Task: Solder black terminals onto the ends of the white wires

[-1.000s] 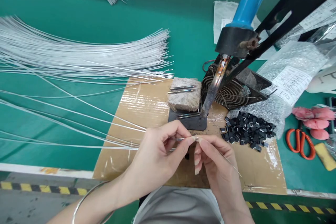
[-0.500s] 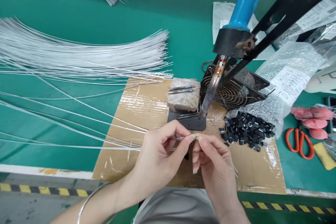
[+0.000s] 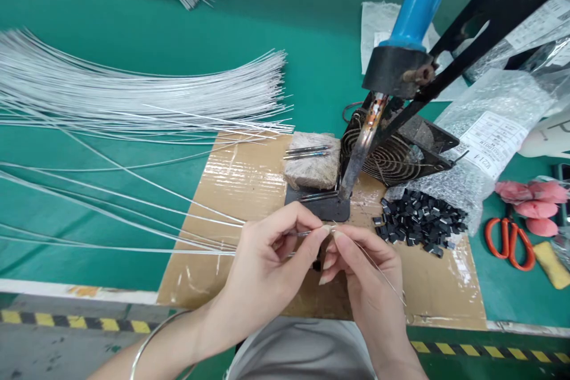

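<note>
My left hand is closed in a pinch, with several thin white cables running into it from the left. A slim dark-silver cable end shows between its thumb and forefinger. Fingertip to fingertip with it, my right hand is also pinched closed. A fine, silvery wire passes through those right fingers and trails down past the wrist. Fingertips hide the point where the pieces meet. Just beyond the hands, a clamped soldering iron points down at a black plate.
Behind the plate, a fibrous block carries metallic strips. A fan with a wire guard and a pile of small black connectors stand right. Orange-handled scissors lie farther right. A large white cable bundle spreads left over cardboard.
My right fingers have shifted slightly and curled differently. The fine wire now lies straighter across the right hand, its tip showing above the fingertips. My left hand stays nearly still.
</note>
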A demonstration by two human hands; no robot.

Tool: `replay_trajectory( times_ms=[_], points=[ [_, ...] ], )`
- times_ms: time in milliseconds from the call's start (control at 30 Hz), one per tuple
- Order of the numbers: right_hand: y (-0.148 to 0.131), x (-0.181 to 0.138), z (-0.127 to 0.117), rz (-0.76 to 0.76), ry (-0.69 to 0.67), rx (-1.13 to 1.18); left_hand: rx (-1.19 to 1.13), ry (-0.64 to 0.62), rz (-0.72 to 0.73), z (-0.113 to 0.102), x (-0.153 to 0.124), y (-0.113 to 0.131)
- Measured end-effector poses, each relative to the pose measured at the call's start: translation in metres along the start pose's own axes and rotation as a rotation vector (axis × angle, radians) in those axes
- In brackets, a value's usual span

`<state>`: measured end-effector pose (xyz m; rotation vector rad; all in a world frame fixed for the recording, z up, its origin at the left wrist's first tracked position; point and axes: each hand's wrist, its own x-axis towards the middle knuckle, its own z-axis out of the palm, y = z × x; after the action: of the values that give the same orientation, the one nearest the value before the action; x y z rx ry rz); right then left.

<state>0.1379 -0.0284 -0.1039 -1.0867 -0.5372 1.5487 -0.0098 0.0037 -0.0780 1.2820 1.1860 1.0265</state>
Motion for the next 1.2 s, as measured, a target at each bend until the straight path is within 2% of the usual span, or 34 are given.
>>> replay_trajectory(
  times_ms=[267,433,600,967,1200],
  points=[
    [-0.001,-0.002,0.001,0.017,0.004,0.037,0.082,0.002,-0.004,0.000,-0.002,0.001],
    [-0.007,-0.001,-0.001,0.088,-0.049,0.096,0.151,-0.015,-0.019,-0.001,-0.003,0.001],
    [-0.014,0.002,-0.002,0.147,-0.043,0.088,0.209,-0.004,-0.001,-0.002,-0.003,0.002],
    [-0.006,0.003,-0.007,0.124,-0.061,0.111,0.230,0.038,0.015,0.002,-0.003,-0.004],
    [-0.005,0.002,0.006,0.102,0.013,0.182,0.231,0.048,0.027,0.006,-0.005,-0.007]
  ],
)
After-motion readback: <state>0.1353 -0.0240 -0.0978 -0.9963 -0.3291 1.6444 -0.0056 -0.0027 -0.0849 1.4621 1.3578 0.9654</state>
